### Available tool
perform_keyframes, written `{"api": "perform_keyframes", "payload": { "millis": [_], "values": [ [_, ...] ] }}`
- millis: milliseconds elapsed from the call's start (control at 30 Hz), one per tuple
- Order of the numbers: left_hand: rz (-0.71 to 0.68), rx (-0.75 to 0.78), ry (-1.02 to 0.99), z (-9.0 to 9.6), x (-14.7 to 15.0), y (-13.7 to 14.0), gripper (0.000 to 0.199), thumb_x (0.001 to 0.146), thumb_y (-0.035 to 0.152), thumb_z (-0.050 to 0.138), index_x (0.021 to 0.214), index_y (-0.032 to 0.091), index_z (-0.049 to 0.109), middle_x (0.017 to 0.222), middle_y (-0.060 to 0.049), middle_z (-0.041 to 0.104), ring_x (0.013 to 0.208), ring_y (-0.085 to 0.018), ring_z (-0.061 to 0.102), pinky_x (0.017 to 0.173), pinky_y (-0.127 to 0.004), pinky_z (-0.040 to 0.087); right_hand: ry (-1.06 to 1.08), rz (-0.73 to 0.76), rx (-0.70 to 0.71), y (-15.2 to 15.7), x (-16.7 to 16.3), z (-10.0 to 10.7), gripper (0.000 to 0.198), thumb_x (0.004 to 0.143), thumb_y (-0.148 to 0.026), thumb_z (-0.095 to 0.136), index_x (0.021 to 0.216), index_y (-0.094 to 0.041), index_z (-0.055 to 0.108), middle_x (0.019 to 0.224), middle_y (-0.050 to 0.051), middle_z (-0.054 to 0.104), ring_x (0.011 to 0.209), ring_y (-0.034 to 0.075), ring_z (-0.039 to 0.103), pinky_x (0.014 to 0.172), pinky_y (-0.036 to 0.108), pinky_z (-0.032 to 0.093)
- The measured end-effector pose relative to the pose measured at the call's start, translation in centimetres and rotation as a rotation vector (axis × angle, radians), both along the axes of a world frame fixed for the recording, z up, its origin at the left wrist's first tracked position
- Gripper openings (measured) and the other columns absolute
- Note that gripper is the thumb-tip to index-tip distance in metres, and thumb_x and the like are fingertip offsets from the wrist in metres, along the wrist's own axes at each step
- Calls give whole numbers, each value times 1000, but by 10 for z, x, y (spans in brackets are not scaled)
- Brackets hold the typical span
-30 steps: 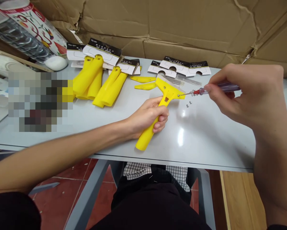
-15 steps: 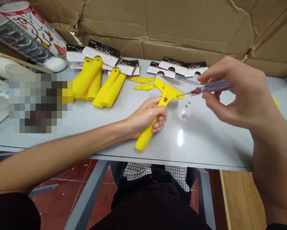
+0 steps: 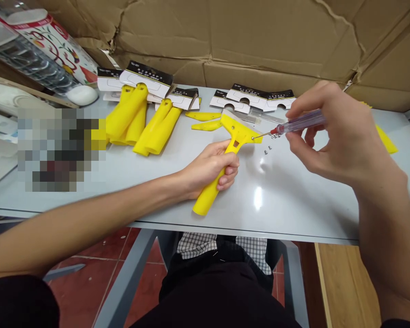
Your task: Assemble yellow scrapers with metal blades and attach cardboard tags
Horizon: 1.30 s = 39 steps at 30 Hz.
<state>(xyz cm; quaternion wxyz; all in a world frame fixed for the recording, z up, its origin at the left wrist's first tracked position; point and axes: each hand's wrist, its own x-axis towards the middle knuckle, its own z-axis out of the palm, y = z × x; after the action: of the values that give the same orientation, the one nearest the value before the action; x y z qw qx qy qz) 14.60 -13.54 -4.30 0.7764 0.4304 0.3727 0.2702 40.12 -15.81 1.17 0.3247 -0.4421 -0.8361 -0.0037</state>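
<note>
My left hand (image 3: 213, 169) is wrapped round the handle of a yellow scraper (image 3: 206, 198), whose wide head points up and away from me. A screw sits at each side of that head. Between thumb and fingers, my right hand (image 3: 341, 132) grips a screwdriver (image 3: 302, 122) with a clear purplish handle and a red collar. Its tip meets the screw (image 3: 253, 138) at the head's right end. Several loose small screws (image 3: 268, 150) lie on the table just below the shaft. Two slim yellow pieces (image 3: 203, 120) rest left of the scraper head.
Several yellow handles (image 3: 157, 130) lie at the back left beside black-and-white header cards (image 3: 148, 77). More cards (image 3: 251, 94) and flat blades (image 3: 266, 115) are behind the scraper. A yellow part (image 3: 386, 136) lies beyond my right hand. Cardboard (image 3: 259, 41) walls the table's back; a bottle (image 3: 37, 59) is at left.
My right hand has shifted slightly left and turned a little with the screwdriver, uncovering more of the yellow part behind it. The left hand and scraper stay nearly still.
</note>
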Motion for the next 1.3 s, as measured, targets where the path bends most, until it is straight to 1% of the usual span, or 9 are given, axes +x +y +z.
{"api": "perform_keyframes", "payload": {
  "millis": [200, 400, 533, 667, 767, 867, 1000, 1100, 1300],
  "values": [
    [-6, -6, 5, 0, 0, 0, 27, 81, 8, 63, 81, 24, 42, 55, 8, 47, 36, -6, 38, 37, -20, 29, -122, -58, -42, -2, 5, 5, 11, 98, -28, 66, 107, -35, 66, 107, -2, 78, 79, 23, 74, 69, 42, 58],
    [-3, -5, 5, 1, 0, 0, 26, 80, 7, 63, 81, 24, 42, 55, 8, 47, 36, -6, 37, 36, -20, 29, -248, -172, 150, 1, 7, 0, 24, 110, -43, 54, 114, -25, 69, 70, -2, 70, 59, 21, 64, 59, 36, 39],
    [3, -6, -4, 0, 1, 0, 26, 80, 7, 63, 79, 24, 42, 55, 8, 46, 36, -6, 37, 36, -19, 29, -211, -103, 126, -1, 3, 1, 12, 104, -31, 59, 111, -27, 68, 90, 1, 78, 70, 23, 71, 66, 37, 45],
    [12, -12, -15, -2, 1, 2, 26, 80, 8, 63, 80, 24, 43, 56, 8, 46, 37, -6, 36, 36, -19, 29, -184, -47, 9, -6, 0, 3, 22, 102, -24, 59, 121, -31, 67, 113, 3, 80, 85, 26, 77, 78, 39, 53],
    [16, -18, -15, -2, 0, 2, 26, 80, 8, 63, 80, 24, 43, 56, 8, 46, 37, -6, 35, 36, -19, 29, -214, -97, 34, -4, 3, 2, 18, 105, -39, 58, 117, -29, 66, 89, 2, 77, 70, 26, 71, 68, 38, 47],
    [14, -17, -6, -2, 0, 1, 27, 79, 8, 63, 80, 24, 42, 56, 8, 46, 36, -6, 36, 36, -20, 29, -257, -166, 124, 0, 7, 1, 23, 107, -46, 53, 106, -27, 65, 63, -2, 61, 52, 22, 54, 58, 36, 33],
    [10, -12, -5, -2, 0, 1, 26, 80, 7, 63, 79, 24, 43, 56, 8, 47, 36, -6, 36, 36, -20, 28, -210, -94, 83, 0, 5, 1, 4, 104, -28, 60, 106, -29, 64, 86, 0, 75, 69, 21, 68, 66, 36, 44],
    [14, -15, -8, -2, 1, 1, 26, 80, 8, 63, 78, 24, 42, 55, 8, 46, 36, -6, 36, 37, -20, 29, -132, 8, 58, -1, 2, 1, 14, 101, -24, 66, 114, -30, 65, 105, 1, 79, 78, 22, 74, 73, 37, 53],
    [10, -18, -2, -1, 1, 0, 26, 80, 9, 63, 81, 25, 42, 56, 8, 46, 36, -6, 38, 37, -21, 27, -160, -72, 122, 1, 6, -4, 6, 101, -30, 71, 102, -28, 65, 82, -1, 76, 71, 24, 74, 64, 38, 49]
  ]
}}
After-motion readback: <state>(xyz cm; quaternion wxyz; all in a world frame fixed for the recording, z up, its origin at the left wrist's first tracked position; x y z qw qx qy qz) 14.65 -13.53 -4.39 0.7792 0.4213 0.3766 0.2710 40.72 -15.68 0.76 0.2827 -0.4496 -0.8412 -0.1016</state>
